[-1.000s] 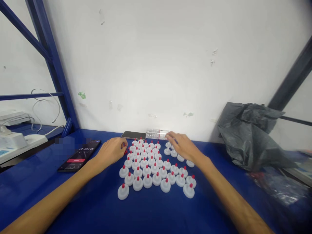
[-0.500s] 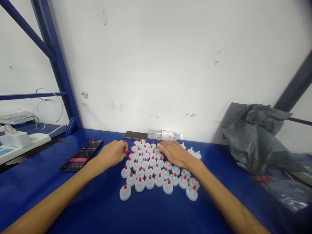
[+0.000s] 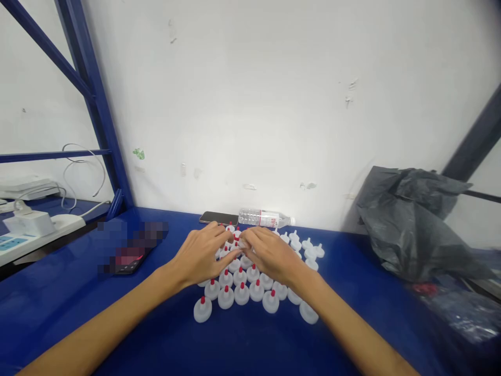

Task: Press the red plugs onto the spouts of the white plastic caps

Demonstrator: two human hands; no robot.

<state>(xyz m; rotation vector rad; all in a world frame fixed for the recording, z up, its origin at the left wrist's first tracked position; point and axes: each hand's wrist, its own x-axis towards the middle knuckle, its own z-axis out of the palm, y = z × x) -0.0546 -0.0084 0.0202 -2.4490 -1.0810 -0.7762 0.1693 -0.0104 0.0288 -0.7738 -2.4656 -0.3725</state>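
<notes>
Over rows of white nozzle caps with red tips (image 3: 241, 295), my two hands meet. My left hand (image 3: 203, 253) comes in from the left, finger and thumb curled around a small red tip (image 3: 236, 238). My right hand (image 3: 274, 256) pinches a white nozzle cap (image 3: 242, 244), tilted and mostly covered by the fingers. The red tip and this cap are close together; whether they touch is hard to see. Bare white nozzle caps (image 3: 307, 244) stand at the right of the group. Both hands hide the middle of the rows.
A clear bottle (image 3: 260, 217) and a dark phone (image 3: 218, 218) lie by the wall. Another phone (image 3: 135, 256) is at the left on the blue table (image 3: 250, 344). A grey plastic bag (image 3: 410, 219) stands right, a power strip (image 3: 62, 224) far left.
My left hand has moved right and my right hand slightly left, so they now meet over the middle of the rows. A white nozzle cap now shows between my right fingers.
</notes>
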